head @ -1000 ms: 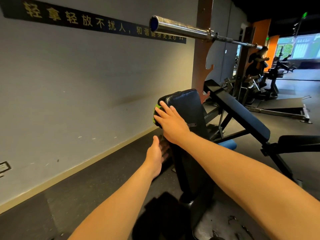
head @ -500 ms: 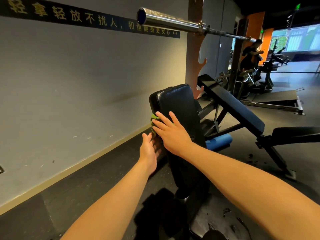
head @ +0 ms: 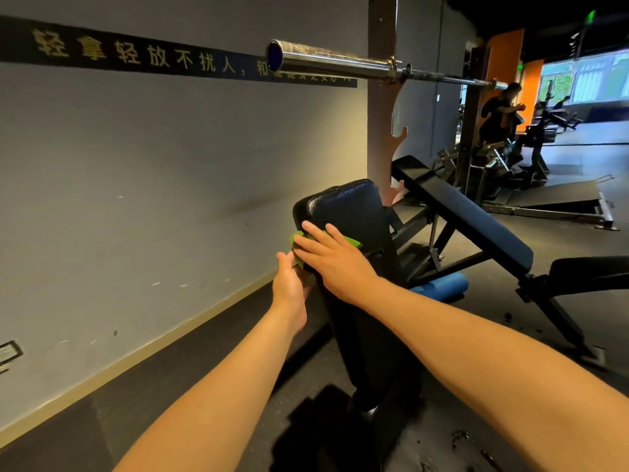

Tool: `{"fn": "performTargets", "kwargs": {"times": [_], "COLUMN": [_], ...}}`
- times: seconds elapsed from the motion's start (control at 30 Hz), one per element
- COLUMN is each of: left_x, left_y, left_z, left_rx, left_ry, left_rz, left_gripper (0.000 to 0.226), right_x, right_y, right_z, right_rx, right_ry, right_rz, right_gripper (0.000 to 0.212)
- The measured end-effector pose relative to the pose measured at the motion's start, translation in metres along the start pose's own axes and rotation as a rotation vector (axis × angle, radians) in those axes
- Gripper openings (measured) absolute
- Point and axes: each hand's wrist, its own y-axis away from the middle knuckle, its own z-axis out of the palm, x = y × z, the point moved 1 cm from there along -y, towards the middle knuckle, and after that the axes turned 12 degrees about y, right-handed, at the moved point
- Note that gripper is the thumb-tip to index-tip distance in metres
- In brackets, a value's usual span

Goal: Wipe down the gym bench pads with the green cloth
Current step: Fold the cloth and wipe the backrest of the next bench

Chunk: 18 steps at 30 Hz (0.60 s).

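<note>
Against the upright black pad (head: 343,212), the right hand (head: 335,260) presses the green cloth (head: 296,239) with flat fingers, the cloth mostly hidden beneath. The left hand (head: 289,287) touches the pad's side, its grip unclear.

Both arms outstretched; right grip (head: 335,258) flat, fingers straight; left grip (head: 289,284) beneath, fingers perhaps curled.

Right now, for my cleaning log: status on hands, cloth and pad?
Right hand flat, pressing green cloth on upright pad. Left hand at pad's left edge, fingers hidden. Barbell overhead, clear.
</note>
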Motion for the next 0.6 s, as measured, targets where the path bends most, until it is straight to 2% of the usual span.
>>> {"fn": "performTargets", "kwargs": {"times": [0.13,0.3,0.53,0.6], "left_x": [0.001,-0.011,-0.021,-0.022], "left_y": [-0.003,0.000,0.011,0.012], "left_z": [0.017,0.013,0.005,0.004], "left_rx": [0.051,0.091,0.008,0.015], "left_ry": [-0.032,0.028,0.058,0.026], "left_rz": [0.006,-0.002,-0.001,0.007], "left_gripper": [0.062,0.062,0.056,0.048], "right_x": [0.018,-0.007,-0.041,-0.034], "right_y": [-0.034,-0.020,0.052,0.057], "right_z": [-0.013,0.007,0.040,0.034], "right_rx": [0.106,0.165,0.052,0.058], "right_ry": [-0.083,-0.214,-0.556,-0.683], "right_rz": [0.145,0.246,0.298,0.314], "right_gripper": [0.064,0.054,0.061,0.063]}}
